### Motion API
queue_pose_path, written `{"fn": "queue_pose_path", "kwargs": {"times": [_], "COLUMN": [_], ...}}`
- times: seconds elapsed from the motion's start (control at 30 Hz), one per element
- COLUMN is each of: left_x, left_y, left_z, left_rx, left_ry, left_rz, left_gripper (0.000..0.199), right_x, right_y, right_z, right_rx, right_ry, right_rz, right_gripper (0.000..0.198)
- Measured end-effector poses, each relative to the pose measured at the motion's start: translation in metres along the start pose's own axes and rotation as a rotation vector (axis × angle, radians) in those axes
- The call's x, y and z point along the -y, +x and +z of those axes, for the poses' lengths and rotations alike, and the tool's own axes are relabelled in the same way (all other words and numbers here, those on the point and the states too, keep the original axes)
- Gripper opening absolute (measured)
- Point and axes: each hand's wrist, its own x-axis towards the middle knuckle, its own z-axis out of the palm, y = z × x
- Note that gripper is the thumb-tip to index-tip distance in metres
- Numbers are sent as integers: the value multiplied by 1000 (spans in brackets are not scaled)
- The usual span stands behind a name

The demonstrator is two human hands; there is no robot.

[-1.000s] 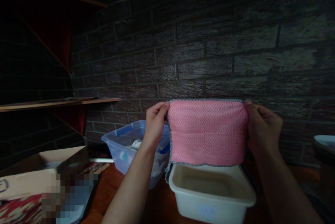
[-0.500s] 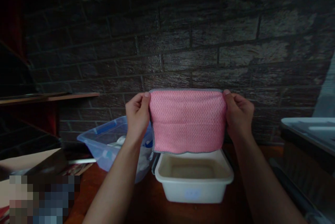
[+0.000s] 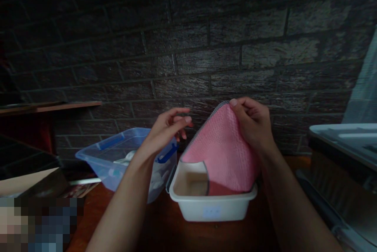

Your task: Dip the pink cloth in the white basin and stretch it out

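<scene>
Tabletop: pink cloth (image 3: 224,154) droops into white tub (image 3: 212,207).

Dark brick wall (image 3: 206,48) behind; reddish wooden table (image 3: 165,232); wooden shelf (image 3: 50,107) at left; light dim, corners perhaps unreadable.

Bottom of the pink cloth (image 3: 224,154) is sunk in the white tub (image 3: 212,207), so that end can't be seen. The stuff inside the blue bin (image 3: 118,157) at 9 o'clock is partly blocked by the left forearm. A pixelated patch (image 3: 38,224) is cut off at 8 o'clock.
</scene>
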Motion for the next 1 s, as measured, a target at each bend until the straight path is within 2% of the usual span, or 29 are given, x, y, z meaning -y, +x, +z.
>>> {"fn": "queue_pose_path", "kwargs": {"times": [0.1, 0.23, 0.3, 0.37, 0.47, 0.6, 0.7, 0.77, 0.8, 0.87, 0.93, 1.0], "left_x": [-4, -9, -8, -4, 9, 25, 32, 36, 37, 36, 33, 28], "left_y": [-6, -10, -11, -10, -2, 10, 12, 11, 10, 10, 12, 14], "left_z": [19, 46, 55, 58, 47, 17, 1, -1, 0, 6, 12, 15], "left_rx": [215, 463, 506, 467, 346, 264, 397, 526, 548, 470, 255, 21], "left_ry": [39, -25, -13, 68, 234, 164, 167, 233, 263, 276, 175, -59], "left_rz": [9, 176, 244, 261, 240, 181, 88, 38, 28, 39, 54, 44], "left_gripper": [64, 45, 36, 25, 35, 29, 23, 25, 27, 31, 33, 35], "right_x": [7, 8, 7, 6, 1, -14, -25, -29, -30, -30, -29, -28], "right_y": [-4, -7, -7, -6, -3, 1, 4, 5, 6, 7, 7, 7], "right_z": [2, 3, 3, 3, 1, -6, -13, -17, -18, -21, -23, -24], "right_rx": [113, 205, 213, 203, 134, -55, -132, -177, -197, -227, -246, -256], "right_ry": [1, 9, 24, 29, 11, -97, -137, -161, -181, -210, -201, -143], "right_rz": [-16, -20, 6, 39, 95, 132, 155, 166, 167, 158, 156, 200], "right_gripper": [29, 29, 30, 32, 36, 43, 47, 49, 49, 50, 51, 51]}}
